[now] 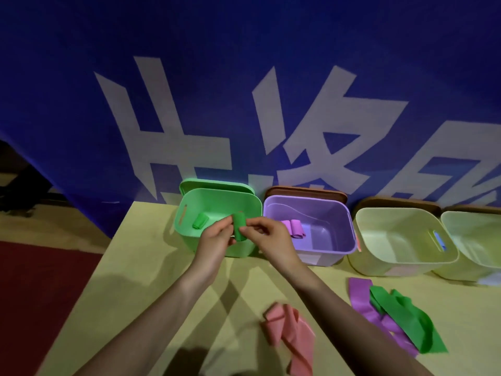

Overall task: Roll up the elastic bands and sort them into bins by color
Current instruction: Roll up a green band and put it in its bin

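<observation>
Both hands pinch a rolled green band (239, 227), a small fat tube, above the front rim of the green bin (187, 229) at the back edge of the surface (135, 280). The left hand (215, 240) holds one side, the right hand (267, 236) the other.

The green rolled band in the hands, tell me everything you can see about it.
The green rolled band is a short, tight roll of matte, stretchy-looking material, standing roughly upright. The left hand and the right hand each pinch it from one side, holding it over the near rim of the green bin, where another green roll already lies.
</observation>
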`<control>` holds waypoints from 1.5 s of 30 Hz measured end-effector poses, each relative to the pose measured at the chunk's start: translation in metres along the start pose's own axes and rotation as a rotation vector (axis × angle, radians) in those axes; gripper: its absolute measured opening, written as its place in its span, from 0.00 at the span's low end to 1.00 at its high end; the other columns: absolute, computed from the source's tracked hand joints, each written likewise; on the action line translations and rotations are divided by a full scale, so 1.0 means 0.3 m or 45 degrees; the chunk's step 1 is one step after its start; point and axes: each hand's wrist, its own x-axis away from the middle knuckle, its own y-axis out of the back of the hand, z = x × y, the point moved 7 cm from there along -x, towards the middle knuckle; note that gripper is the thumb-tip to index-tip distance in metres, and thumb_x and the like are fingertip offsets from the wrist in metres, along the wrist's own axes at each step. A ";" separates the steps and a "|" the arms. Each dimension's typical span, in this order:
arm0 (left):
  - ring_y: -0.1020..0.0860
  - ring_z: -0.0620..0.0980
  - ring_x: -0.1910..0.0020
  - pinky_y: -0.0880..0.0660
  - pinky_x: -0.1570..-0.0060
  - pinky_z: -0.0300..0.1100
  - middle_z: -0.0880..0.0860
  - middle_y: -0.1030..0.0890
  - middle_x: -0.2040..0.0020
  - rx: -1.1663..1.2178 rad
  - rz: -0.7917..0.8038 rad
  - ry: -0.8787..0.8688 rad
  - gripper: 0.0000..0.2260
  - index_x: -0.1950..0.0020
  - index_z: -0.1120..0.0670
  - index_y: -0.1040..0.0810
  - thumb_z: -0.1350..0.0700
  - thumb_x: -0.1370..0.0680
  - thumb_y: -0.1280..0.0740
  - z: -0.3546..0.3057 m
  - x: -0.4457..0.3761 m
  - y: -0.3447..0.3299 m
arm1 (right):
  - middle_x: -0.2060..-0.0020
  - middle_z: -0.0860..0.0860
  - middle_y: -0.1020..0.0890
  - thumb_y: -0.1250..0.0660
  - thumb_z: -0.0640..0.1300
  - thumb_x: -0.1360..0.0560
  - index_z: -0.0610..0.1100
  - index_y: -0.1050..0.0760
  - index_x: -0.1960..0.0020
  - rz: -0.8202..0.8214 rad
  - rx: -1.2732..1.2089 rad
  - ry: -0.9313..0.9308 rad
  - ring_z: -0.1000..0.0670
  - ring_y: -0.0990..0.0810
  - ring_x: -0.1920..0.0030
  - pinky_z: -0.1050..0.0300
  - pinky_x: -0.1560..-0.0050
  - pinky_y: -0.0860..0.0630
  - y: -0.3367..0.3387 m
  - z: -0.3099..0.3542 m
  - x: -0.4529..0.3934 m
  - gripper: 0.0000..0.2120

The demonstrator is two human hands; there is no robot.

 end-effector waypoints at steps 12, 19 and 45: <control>0.25 0.46 0.45 0.30 0.46 0.40 0.50 0.21 0.43 -0.374 -0.357 -0.041 0.11 0.40 0.54 0.22 0.58 0.20 0.39 0.038 -0.339 0.448 | 0.67 0.49 0.24 0.34 0.44 0.23 0.45 0.27 0.61 0.051 0.098 -0.613 0.53 0.25 0.64 0.58 0.59 0.27 -0.252 -0.244 -0.341 0.09; 0.24 0.55 0.42 0.27 0.41 0.49 0.56 0.23 0.40 -0.575 -0.253 0.190 0.15 0.34 0.56 0.27 0.54 0.20 0.39 0.221 -0.515 0.556 | 0.71 0.45 0.26 0.35 0.36 0.24 0.39 0.27 0.66 0.051 0.214 -0.940 0.51 0.28 0.72 0.61 0.71 0.31 -0.399 -0.450 -0.510 0.11; 0.23 0.50 0.47 0.25 0.43 0.56 0.50 0.24 0.46 -0.205 -0.258 0.172 0.16 0.46 0.46 0.22 0.39 0.24 0.41 0.352 -0.545 0.534 | 0.48 0.45 0.19 0.27 0.47 0.27 0.44 0.26 0.40 -0.046 0.624 -0.822 0.47 0.21 0.55 0.57 0.54 0.24 -0.552 -0.614 -0.616 0.19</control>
